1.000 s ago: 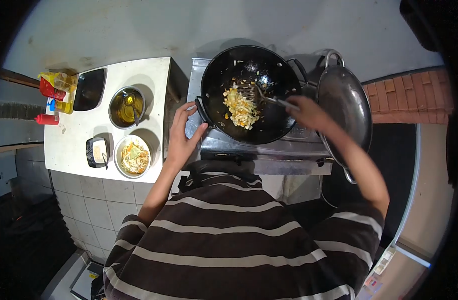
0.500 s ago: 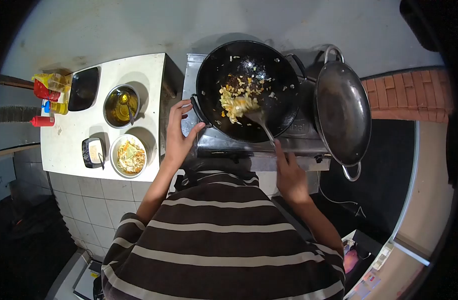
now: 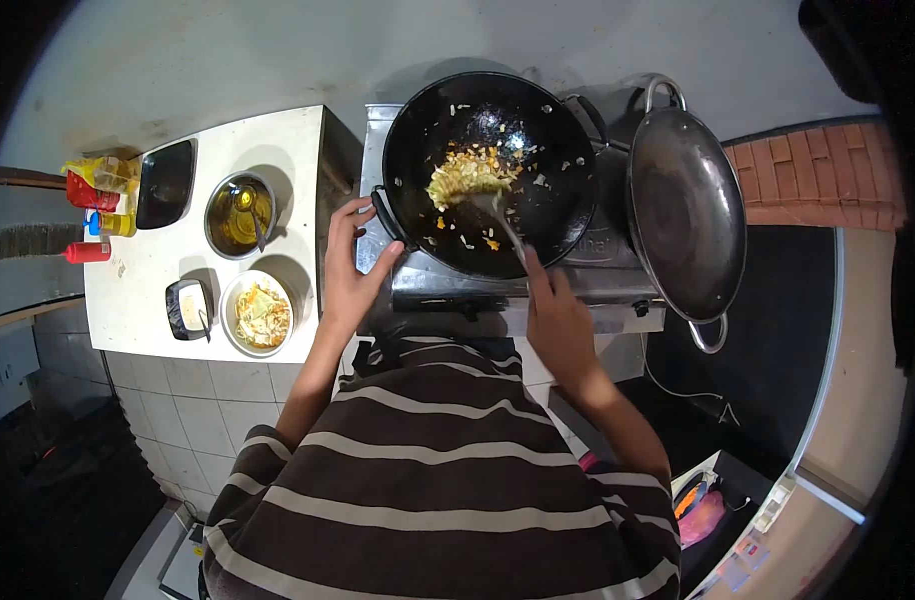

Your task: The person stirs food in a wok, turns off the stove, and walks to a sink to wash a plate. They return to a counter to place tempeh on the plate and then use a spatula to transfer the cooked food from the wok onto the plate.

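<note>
A black wok [image 3: 538, 215] sits on the stove with a pile of chopped, egg-like food and orange bits [image 3: 466, 178] in it. My left hand [image 3: 352, 280] is at the wok's left handle [image 3: 386, 216], fingers at its upper end and thumb at its lower end. In my right hand [image 3: 561, 330] is a metal spatula [image 3: 511, 232], held by its handle. The blade is partly under the pile, in the middle of the wok.
The metal stove [image 3: 448, 285] carries a second, bare wok [image 3: 686, 215] tilted at the right. On the white table [image 3: 128, 310] are a pot of oil with a ladle [image 3: 240, 215], a bowl of shredded vegetables [image 3: 263, 315], a small black dish [image 3: 189, 308], a black tray [image 3: 166, 185] and a red bottle [image 3: 88, 252].
The spatula and my right hand have moved up and left, shifting the food pile away from me. My left hand stays at the wok handle.
</note>
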### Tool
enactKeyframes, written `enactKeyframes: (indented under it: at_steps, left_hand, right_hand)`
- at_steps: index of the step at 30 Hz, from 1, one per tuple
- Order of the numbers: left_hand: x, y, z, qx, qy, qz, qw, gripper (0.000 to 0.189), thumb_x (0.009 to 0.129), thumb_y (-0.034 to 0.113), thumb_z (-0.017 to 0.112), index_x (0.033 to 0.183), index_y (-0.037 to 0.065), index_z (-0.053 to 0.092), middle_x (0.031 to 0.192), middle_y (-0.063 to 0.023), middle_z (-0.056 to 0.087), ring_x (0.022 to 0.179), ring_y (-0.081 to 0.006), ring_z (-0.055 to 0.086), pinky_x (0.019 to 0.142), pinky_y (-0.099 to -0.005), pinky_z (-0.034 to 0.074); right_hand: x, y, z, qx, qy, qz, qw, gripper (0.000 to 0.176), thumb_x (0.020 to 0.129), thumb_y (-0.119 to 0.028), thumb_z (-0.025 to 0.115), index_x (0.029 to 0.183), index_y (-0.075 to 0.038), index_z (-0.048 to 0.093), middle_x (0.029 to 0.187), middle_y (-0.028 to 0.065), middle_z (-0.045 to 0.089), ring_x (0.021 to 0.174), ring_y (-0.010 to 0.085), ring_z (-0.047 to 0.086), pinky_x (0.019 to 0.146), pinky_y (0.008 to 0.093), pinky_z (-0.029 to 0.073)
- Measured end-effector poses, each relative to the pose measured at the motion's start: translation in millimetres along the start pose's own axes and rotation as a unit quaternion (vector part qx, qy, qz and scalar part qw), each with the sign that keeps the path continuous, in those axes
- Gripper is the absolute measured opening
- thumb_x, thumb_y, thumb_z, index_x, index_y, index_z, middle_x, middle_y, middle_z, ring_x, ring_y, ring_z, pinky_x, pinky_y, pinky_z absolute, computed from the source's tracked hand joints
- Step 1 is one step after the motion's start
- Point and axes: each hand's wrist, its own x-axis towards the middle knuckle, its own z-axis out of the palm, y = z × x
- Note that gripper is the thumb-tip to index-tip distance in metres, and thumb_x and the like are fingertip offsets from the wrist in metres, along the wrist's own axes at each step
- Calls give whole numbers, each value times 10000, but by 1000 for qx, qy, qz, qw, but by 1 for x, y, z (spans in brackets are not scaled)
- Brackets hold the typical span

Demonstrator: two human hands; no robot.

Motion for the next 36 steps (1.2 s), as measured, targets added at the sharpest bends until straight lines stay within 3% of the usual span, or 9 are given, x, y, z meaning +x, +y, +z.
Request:
enactKeyframes:
  at_steps: [2, 6, 10, 12, 16, 18, 26, 33, 36]
  left_hand:
    - [2, 1, 0, 1, 1, -2, 1000, 463, 815, 109, 740, 1209, -4, 525, 1345, -134, 478, 1196, -264, 538, 952, -377, 457]
    - [1, -3, -1, -4, -8, 0, 1000, 464, 819, 105, 736, 1218, 0, 523, 1350, -127, 477, 1200, -264, 535, 957, -376, 454]
    - [3, 1, -4, -10, -16, -8, 1000, 470, 825, 97, 727, 1231, -3, 513, 1357, -129, 469, 1211, -263, 527, 966, -376, 448]
    - [2, 1, -3, -13, -17, -3, 1000, 473, 827, 94, 724, 1236, -4, 508, 1359, -132, 465, 1211, -261, 524, 968, -374, 446]
    - [-1, -2, -2, -31, -20, -6, 999, 479, 834, 95, 717, 1246, -6, 497, 1367, -138, 454, 1210, -255, 518, 974, -370, 441]
    - [-2, -3, -3, -39, -15, -10, 999, 473, 839, 96, 711, 1246, -9, 495, 1363, -141, 458, 1205, -254, 519, 972, -370, 442]
    - [-2, 2, -5, -31, -18, 7, 999, 510, 839, 128, 712, 1274, -11, 487, 1356, -143, 476, 1215, -314, 537, 990, -388, 429]
    - [-4, 3, -6, -40, -29, -4, 999, 509, 854, 135, 707, 1286, -12, 481, 1366, -145, 462, 1214, -311, 532, 1010, -388, 421]
    - [-2, 9, -6, -43, -29, -13, 999, 500, 856, 138, 706, 1280, -12, 487, 1369, -146, 459, 1219, -304, 527, 1009, -387, 423]
  right_hand:
    - [27, 16, 4, -14, 73, -5, 997, 583, 834, -25, 561, 1403, -74, 442, 948, 264, 610, 682, 420, 641, 577, 473, 531]
    - [61, 47, -90, 39, 32, -2, 999, 276, 864, -43, 541, 1128, 11, 603, 801, 292, 631, 753, 448, 639, 653, 504, 531]
    - [119, 87, -115, -105, 75, -46, 991, 217, 884, -121, 547, 976, 47, 649, 851, 314, 638, 743, 491, 628, 726, 516, 523]
    - [157, 86, -105, -61, -101, 29, 993, 264, 898, -180, 557, 996, 45, 655, 867, 322, 643, 722, 497, 629, 715, 492, 534]
    - [162, 48, -79, 130, -255, 138, 948, 293, 902, -204, 597, 1045, 46, 647, 883, 297, 652, 794, 460, 643, 717, 454, 530]
    - [159, 64, -69, 90, -95, -114, 985, 268, 915, -198, 613, 1094, 0, 640, 815, 221, 667, 793, 349, 673, 733, 415, 505]
    - [235, 55, -118, 0, -13, -251, 968, 226, 838, -73, 643, 1059, -75, 686, 884, 196, 678, 854, 412, 635, 779, 442, 507]
    - [237, 44, -106, 106, -188, -308, 927, 273, 803, -95, 715, 1077, -94, 715, 1035, 127, 709, 975, 318, 656, 876, 405, 508]
    - [251, 28, -130, 40, -146, -335, 930, 277, 827, -29, 671, 1103, -45, 694, 1067, 139, 705, 1018, 292, 658, 871, 372, 518]
